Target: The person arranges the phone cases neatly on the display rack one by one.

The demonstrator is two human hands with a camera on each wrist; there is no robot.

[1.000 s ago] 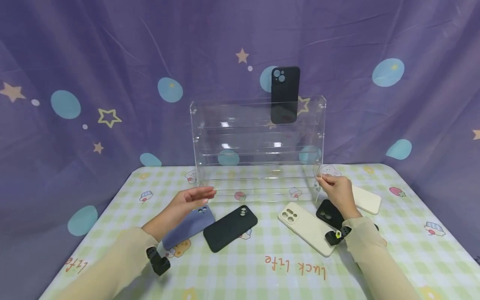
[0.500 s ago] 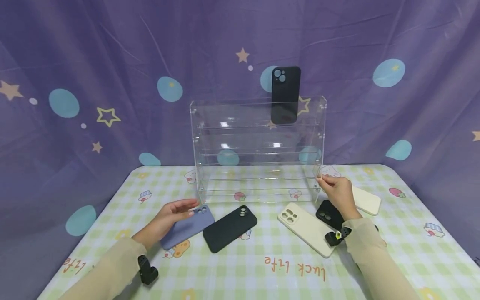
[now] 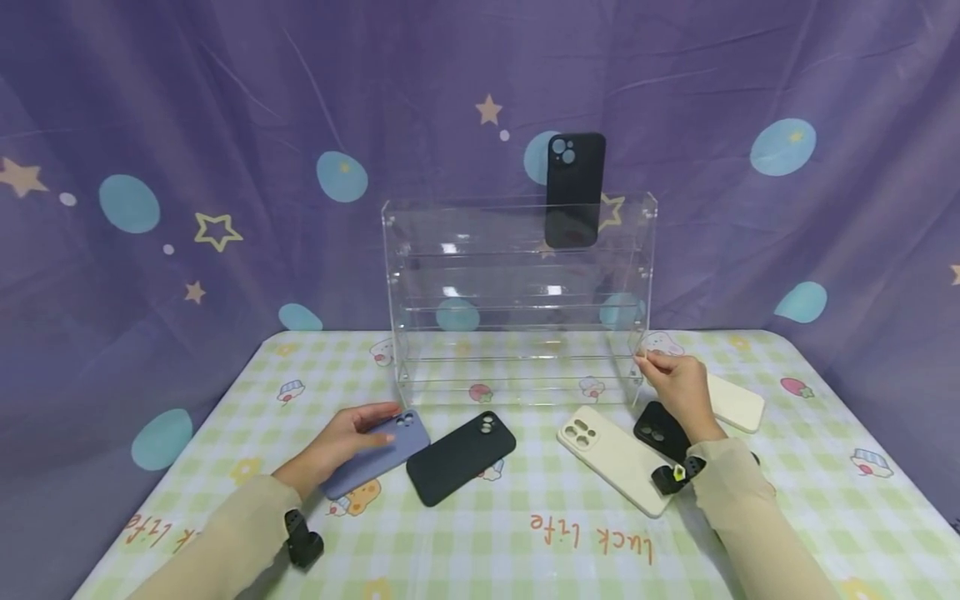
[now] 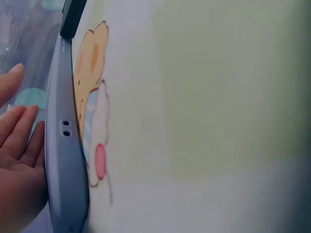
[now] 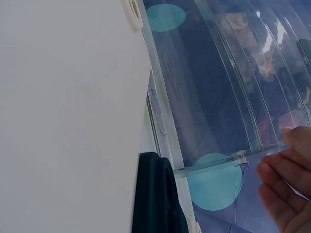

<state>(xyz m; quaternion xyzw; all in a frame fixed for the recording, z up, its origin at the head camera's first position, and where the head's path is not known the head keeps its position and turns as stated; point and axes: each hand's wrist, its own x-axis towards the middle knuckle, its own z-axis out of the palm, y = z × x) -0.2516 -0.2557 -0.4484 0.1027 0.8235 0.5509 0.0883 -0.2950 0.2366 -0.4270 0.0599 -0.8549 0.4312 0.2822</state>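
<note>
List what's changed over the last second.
Left hand pulled back toward the person from the left front corner of the clear rack, ending over the blue case; contact unclear. Nothing visibly picked up or released.
Unchanged: right hand pinching the rack's right side, black case in the rack's top tier, other loose cases.

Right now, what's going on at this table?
A person's left hand is at the blue phone case; whether it touches is unclear. The right hand pinches the right side of the clear rack. One upright black case stands in the rack's top row, toward the right. A dark case, a cream case, a partly hidden black case and a white case lie on the table.
</note>
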